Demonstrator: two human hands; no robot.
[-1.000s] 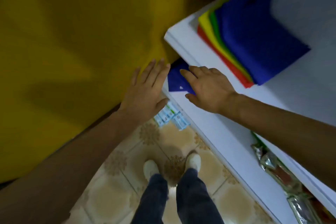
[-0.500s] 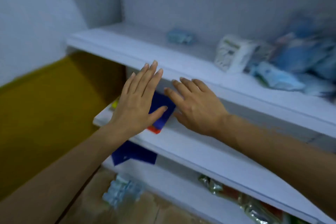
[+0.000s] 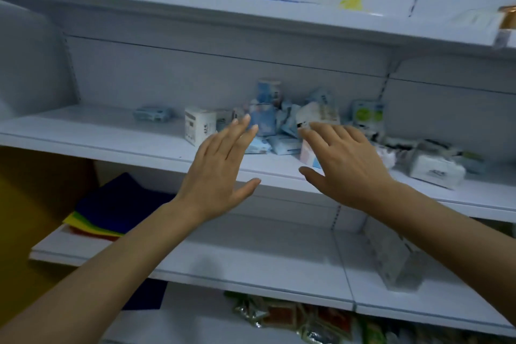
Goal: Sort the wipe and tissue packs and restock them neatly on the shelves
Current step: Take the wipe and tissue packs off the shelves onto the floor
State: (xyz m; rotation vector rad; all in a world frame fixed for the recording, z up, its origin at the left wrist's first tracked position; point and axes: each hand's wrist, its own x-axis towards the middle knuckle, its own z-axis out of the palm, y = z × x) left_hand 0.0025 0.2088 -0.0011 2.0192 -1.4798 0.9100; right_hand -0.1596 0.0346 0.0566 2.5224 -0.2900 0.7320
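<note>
The left hand and right hand are flat, empty and apart, and the packs sit at 12 o'clock on the shelf, nearest the right hand.

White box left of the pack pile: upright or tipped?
Upright: the white box stands on end on the shelf, its tall faces vertical, beside the jumbled packs.
</note>
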